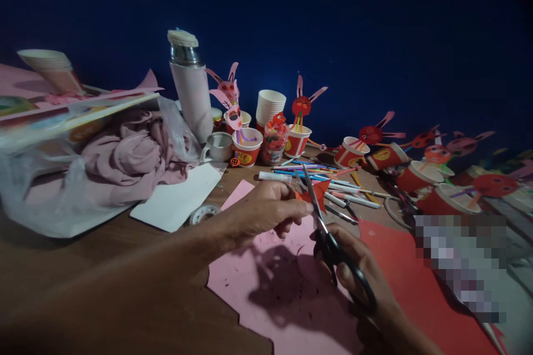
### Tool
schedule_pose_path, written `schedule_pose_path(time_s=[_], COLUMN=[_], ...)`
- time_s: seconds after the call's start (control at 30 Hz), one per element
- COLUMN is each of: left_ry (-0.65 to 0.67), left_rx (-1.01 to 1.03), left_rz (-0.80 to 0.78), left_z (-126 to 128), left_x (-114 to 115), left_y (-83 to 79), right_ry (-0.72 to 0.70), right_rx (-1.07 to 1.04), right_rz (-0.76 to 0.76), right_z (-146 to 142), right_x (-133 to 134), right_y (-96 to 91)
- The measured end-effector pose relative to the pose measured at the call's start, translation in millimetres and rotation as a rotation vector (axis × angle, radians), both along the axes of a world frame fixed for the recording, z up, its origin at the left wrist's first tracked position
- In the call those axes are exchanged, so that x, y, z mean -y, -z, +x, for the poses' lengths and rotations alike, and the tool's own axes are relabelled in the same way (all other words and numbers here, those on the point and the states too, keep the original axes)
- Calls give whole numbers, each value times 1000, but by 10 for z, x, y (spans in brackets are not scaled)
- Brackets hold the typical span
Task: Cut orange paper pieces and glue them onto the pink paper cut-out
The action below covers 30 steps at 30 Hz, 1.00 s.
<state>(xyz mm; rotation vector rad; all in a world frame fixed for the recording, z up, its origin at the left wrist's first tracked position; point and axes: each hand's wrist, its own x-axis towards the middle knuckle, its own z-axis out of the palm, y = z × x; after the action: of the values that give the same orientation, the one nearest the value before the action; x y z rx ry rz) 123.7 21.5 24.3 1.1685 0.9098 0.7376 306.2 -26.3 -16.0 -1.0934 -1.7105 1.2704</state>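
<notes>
One tabletop (187, 310) is carrying one pink sheet (291, 319) in front, one red sheet (416, 283), one flask (190, 94) and two cup stacks (270, 102). Above the pink sheet, the right hand (362, 260) is gripping one pair of scissors (328, 244); the left hand (258, 208) is pinching one red paper piece (322, 192) at the blades. Cup labels (248, 158) are looking illegible.

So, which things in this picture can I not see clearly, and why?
Head view: part of the red paper piece, hidden by the left hand and the scissors.
Head view: whatever the pixelated patch covers; its blocks hide it.
Head view: print on the yellow cup emblems, too small and blurred.
Head view: the rightmost pink ear, cut off by the right edge.
</notes>
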Motion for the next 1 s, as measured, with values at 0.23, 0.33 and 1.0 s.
schedule_pose_path(time_s=[0.23, 0.33, 1.0], left_ry=[-73, -100, 46], left_rx=[108, 72, -112], left_rz=[-28, 4, 154], left_z=[40, 30, -75], left_x=[-16, -19, -66], left_y=[88, 83, -17], right_ry=[8, -16, -95], right_rx=[-21, -27, -116], right_rz=[5, -22, -92], right_z=[8, 21, -40], right_x=[0, 10, 10], right_y=[25, 55, 38])
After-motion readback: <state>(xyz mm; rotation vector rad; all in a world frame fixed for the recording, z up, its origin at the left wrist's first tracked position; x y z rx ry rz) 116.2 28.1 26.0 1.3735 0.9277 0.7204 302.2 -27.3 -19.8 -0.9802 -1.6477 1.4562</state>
